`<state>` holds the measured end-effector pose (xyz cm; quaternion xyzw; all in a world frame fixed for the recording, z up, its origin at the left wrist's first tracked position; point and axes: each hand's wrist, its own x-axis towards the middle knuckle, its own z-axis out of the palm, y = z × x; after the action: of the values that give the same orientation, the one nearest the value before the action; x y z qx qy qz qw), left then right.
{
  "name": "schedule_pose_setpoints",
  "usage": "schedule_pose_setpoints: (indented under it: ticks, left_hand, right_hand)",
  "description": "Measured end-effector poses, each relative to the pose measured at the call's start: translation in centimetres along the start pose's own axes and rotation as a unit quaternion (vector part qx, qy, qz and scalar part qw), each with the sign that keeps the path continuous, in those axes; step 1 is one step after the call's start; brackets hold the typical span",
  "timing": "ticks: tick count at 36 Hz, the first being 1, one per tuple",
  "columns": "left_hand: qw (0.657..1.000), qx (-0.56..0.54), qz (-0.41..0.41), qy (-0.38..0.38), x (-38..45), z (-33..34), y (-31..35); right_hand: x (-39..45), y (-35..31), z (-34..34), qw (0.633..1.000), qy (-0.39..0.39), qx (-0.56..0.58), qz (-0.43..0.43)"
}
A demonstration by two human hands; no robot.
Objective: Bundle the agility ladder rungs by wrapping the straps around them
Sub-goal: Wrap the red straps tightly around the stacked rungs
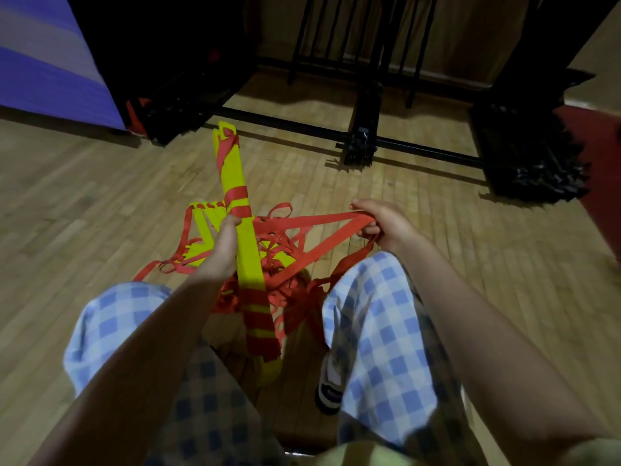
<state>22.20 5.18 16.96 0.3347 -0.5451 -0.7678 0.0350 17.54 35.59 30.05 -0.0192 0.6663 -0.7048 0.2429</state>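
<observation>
A stack of flat yellow ladder rungs (248, 250) stands tilted between my knees, with red strap turns around it near its top, middle and lower end. My left hand (225, 240) grips the stack just below the middle wrap. My right hand (376, 222) holds a taut red strap (322, 227) that runs left toward the stack. More yellow rungs (201, 223) lie fanned on the floor behind my left hand, and a tangle of loose red straps (285, 284) lies between my legs.
I sit on a wooden floor (84, 203) in blue checked trousers, one shoe (327, 391) showing. A black metal rack (364, 142) with a floor rail stands ahead, dark stacked gear (537, 156) at right, a purple mat (43, 72) at far left.
</observation>
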Motion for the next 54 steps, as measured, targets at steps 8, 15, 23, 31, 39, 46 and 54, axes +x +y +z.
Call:
schedule_pose_setpoints:
  ticks: [8, 15, 23, 31, 39, 46, 54]
  left_hand:
    - [0.998, 0.027, 0.037, -0.049, -5.8, 2.6, 2.5]
    - [0.998, 0.011, -0.012, -0.061, -5.7, 2.5, 2.5]
    - [0.997, 0.022, -0.049, -0.055, -6.6, 2.9, 2.6]
    - [0.992, 0.046, 0.008, -0.118, -6.5, 2.8, 2.5]
    - [0.992, -0.048, -0.033, -0.116, -8.1, 4.1, 2.5]
    - [0.993, -0.032, -0.024, -0.109, -8.3, 4.5, 2.6]
    - [0.992, -0.052, -0.052, -0.098, -8.0, 4.6, 2.2]
  right_hand:
    - [0.1, 0.0, 0.1, 0.999, -0.017, -0.038, -0.006]
    - [0.1, 0.0, 0.0, 0.999, -0.043, -0.018, -0.012]
    - [-0.8, -0.5, 0.3, 0.995, -0.085, 0.033, -0.026]
    - [-1.1, -0.8, 0.6, 0.995, -0.087, 0.047, -0.009]
    - [-0.8, -0.5, 1.1, 0.998, -0.041, 0.031, -0.031]
    - [-0.2, -0.3, 1.5, 0.998, -0.059, -0.009, -0.033]
    - [0.3, -0.1, 2.3, 0.995, -0.078, -0.064, -0.008]
